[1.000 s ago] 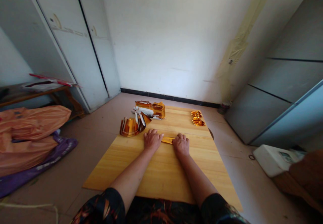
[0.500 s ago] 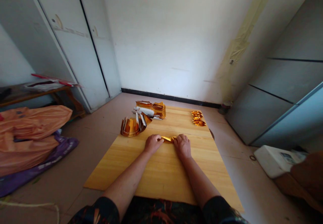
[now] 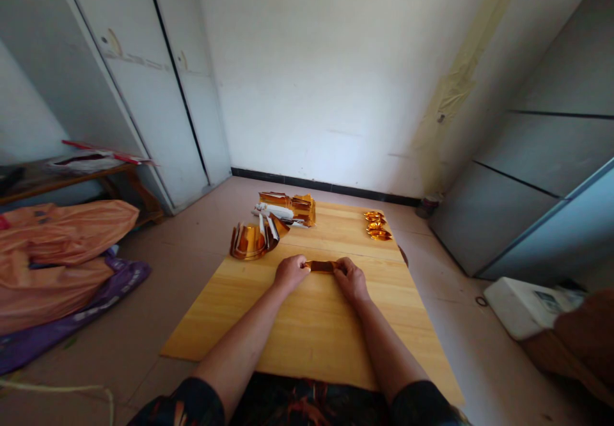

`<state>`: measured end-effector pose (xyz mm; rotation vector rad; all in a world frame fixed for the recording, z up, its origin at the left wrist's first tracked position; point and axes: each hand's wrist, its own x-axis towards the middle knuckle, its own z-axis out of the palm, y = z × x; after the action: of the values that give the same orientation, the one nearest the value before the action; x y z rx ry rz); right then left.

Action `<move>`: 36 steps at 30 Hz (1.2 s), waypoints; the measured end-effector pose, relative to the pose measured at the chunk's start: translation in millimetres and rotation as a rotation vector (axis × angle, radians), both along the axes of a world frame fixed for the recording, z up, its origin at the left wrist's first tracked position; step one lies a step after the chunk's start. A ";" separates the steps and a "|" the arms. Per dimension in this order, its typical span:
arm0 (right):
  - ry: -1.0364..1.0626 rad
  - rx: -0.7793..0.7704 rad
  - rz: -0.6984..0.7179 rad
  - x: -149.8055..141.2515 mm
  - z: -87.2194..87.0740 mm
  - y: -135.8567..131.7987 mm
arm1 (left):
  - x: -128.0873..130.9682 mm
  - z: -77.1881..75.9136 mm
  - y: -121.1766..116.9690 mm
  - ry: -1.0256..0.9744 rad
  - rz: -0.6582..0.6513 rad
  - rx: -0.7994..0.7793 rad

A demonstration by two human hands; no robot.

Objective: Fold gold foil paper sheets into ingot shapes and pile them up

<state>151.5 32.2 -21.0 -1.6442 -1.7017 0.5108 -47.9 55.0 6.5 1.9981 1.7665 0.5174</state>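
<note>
A small strip of folded gold foil paper (image 3: 322, 266) is stretched between my two hands just above the wooden table (image 3: 307, 330). Its left end is pinched by my left hand (image 3: 290, 271), thumb and fingers closed. At the opposite end, my right hand (image 3: 352, 279) grips the foil with curled fingers. The strip's middle looks flat and dark brown-gold. To the left lies a curved stack of gold foil sheets (image 3: 249, 240) with white edges showing. Several folded gold foil pieces (image 3: 378, 226) sit in a column near the table's far right corner.
Another pile of gold foil sheets (image 3: 303, 210) with white paper lies at the table's far left. Beyond stand a white wall (image 3: 311, 80) and pale cabinet (image 3: 139, 80). Orange cloth (image 3: 62, 234) is heaped on the left; a white box (image 3: 520, 307) stands right.
My right hand has shifted slightly right and turned, its fingers now more curled. The foil between my hands went from a bright, twisted-looking strip to a flatter, darker, wider one.
</note>
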 end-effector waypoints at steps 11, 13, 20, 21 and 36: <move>-0.370 -0.105 -0.182 -22.9 13.2 3.1 | 13.4 -1.5 -4.0 0.045 0.170 0.001; -0.434 -0.092 -0.205 -26.9 13.5 1.9 | 17.9 -0.7 -5.4 0.139 0.167 0.028; -0.510 -0.075 -0.225 -32.0 11.1 1.3 | 25.4 -3.2 -5.8 0.329 0.077 0.133; -0.512 -0.071 -0.226 -32.3 11.3 1.1 | 25.6 -3.3 -5.8 0.338 0.066 0.144; -0.638 -0.066 -0.187 -38.1 15.2 -5.1 | 27.9 -3.3 -5.7 0.338 -0.025 0.161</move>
<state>113.4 27.0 -5.8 -2.1389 -1.9437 -0.0690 -20.0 49.3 3.2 2.3291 1.9429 0.3368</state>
